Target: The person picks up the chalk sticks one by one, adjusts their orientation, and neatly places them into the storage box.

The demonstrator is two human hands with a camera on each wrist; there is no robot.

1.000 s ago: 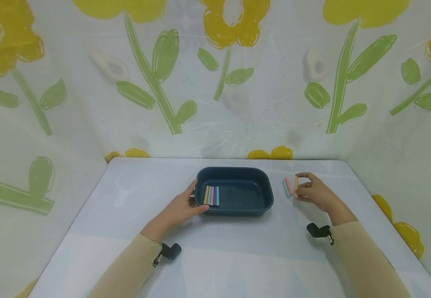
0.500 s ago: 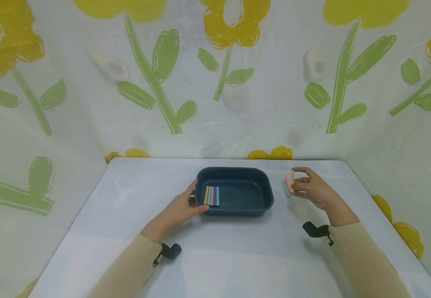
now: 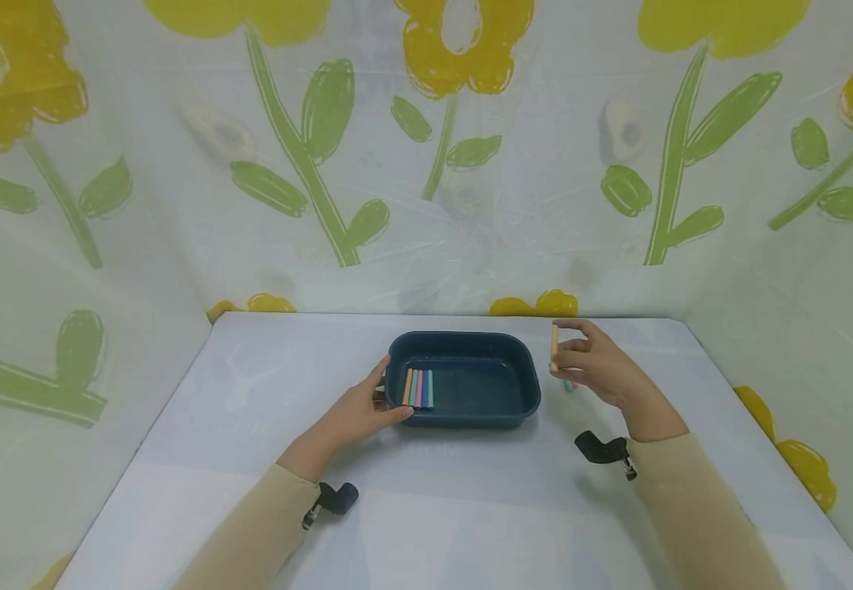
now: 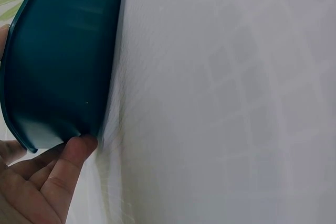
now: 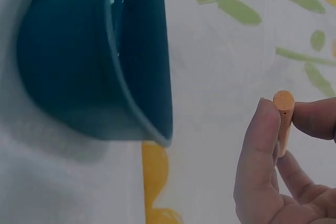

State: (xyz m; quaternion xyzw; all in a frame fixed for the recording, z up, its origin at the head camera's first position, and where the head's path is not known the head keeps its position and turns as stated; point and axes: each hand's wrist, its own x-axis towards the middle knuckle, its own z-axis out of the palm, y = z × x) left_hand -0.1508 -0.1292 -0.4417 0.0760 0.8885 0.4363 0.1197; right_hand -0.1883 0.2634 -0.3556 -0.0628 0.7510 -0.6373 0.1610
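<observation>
A dark blue rectangular basin [image 3: 481,421] stands on the table, with several coloured chalk sticks [image 3: 419,389] lying side by side at its left end. My left hand [image 3: 356,414] grips that end, thumb over the rim and fingers against the outside wall. Beyond the basin's right side, my right hand [image 3: 594,365] holds an orange chalk stick [image 3: 555,348] above the table, roughly upright. The right wrist view shows the orange chalk [image 5: 283,102] pinched between thumb and fingers, apart from the basin. Under the right hand, a green chalk [image 3: 568,385] and a pink one are mostly hidden.
The white table [image 3: 426,508] runs up to a flower-printed cloth [image 3: 544,205] at the back and sides. A dark camera mount [image 3: 601,448] sticks out from the right wrist and another [image 3: 338,497] from the left.
My right hand has lifted the orange chalk and carried it left, nearer the basin, passing over the green and pink chalks. The left hand and basin have stayed in place.
</observation>
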